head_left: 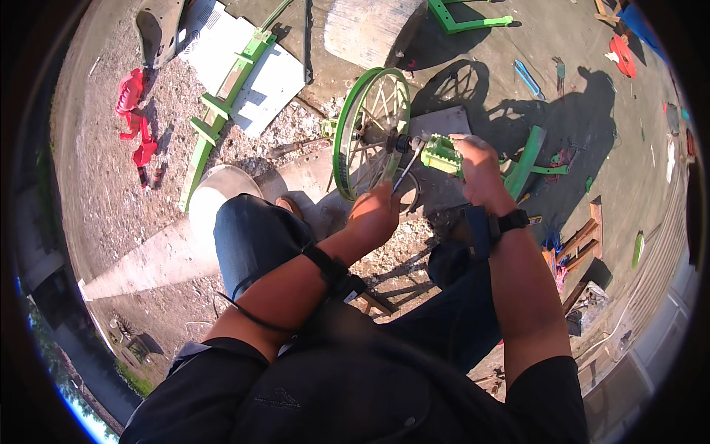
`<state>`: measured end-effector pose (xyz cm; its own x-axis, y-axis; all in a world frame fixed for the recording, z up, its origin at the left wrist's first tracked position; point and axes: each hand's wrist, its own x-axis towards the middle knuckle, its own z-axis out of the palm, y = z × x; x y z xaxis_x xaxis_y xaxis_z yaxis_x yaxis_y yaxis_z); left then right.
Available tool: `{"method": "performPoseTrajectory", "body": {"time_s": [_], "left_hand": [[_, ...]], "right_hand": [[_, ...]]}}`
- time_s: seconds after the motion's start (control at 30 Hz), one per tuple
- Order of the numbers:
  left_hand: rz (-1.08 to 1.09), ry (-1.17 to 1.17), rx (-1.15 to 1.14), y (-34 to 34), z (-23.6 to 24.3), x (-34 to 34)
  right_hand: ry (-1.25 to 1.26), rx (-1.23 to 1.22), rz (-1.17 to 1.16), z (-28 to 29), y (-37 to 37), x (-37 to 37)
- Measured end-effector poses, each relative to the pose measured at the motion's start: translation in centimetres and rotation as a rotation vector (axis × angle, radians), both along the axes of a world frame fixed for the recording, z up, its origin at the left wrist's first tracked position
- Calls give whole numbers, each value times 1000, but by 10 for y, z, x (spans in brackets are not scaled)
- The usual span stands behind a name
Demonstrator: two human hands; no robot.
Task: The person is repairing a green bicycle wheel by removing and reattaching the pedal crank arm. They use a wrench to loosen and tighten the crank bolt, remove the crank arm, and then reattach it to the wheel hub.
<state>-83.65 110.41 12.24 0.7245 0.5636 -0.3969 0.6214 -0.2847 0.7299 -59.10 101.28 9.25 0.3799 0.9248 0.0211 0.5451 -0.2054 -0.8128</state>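
A wheel with a green rim (pixel 342 140) and pale spokes stands upright in front of me. Beside its hub, a green pedal (pixel 442 155) is gripped in my right hand (pixel 477 164), the fingers wrapped around its outer end. A slim silver bar (pixel 409 169) slants down from the pedal's inner end toward the wheel's lower edge. My left hand (pixel 375 216) is closed around the bar's lower end, close against the rim. Whether the bar is a spanner or a crank arm I cannot tell; its lower end is hidden by my fingers.
A long green metal frame piece (pixel 214 122) lies left across a white panel (pixel 274 89). Behind the wheel sits a grey rounded block (pixel 370 29). Blue-handled pliers (pixel 528 79), a green bracket (pixel 526 159) and wooden pieces (pixel 580 240) lie right; red straps (pixel 133 111) lie far left.
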Motion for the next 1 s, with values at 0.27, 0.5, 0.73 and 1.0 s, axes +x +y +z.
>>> {"method": "performPoseTrajectory", "body": {"time_s": [0.27, 0.5, 0.73, 1.0], "left_hand": [[-4, -69, 12, -2, -10, -1], [19, -97, 23, -7, -15, -4], [-28, -77, 43, -12, -17, -4], [42, -145, 111, -26, -40, 1]], "right_hand": [[800, -310, -486, 28, 9, -19], [563, -160, -245, 11, -3, -14], [626, -139, -295, 11, -1, -13], [610, -142, -320, 20, 5, -21]]}}
